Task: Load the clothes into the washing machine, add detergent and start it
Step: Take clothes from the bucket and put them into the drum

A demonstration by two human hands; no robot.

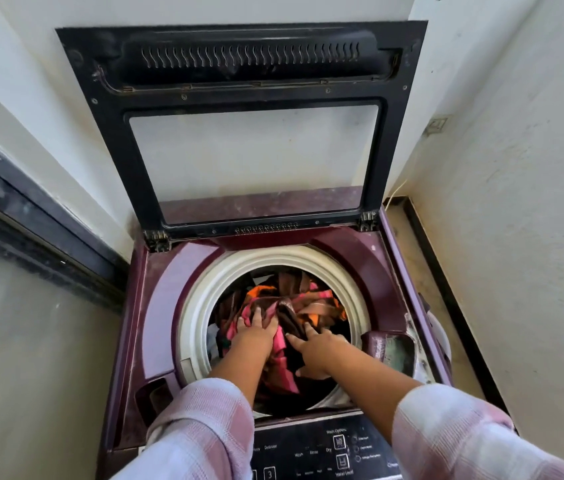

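Observation:
A maroon top-loading washing machine [166,306] stands below me with its black glass lid [253,133] raised against the wall. Inside the white drum ring [201,306] lies a heap of clothes [308,303] in pink, orange and brown. Both my arms reach into the drum. My left hand [256,332] presses down on the pink cloth, fingers curled into it. My right hand [311,349] lies flat on the dark cloth beside it, fingers spread. An open detergent compartment [389,349] sits at the drum's right edge.
The black control panel [325,448] with buttons runs along the machine's front, between my pink checked sleeves. A dark-framed glass door [14,237] is on the left. White walls close in behind and at the right, with a strip of floor [422,278] beside the machine.

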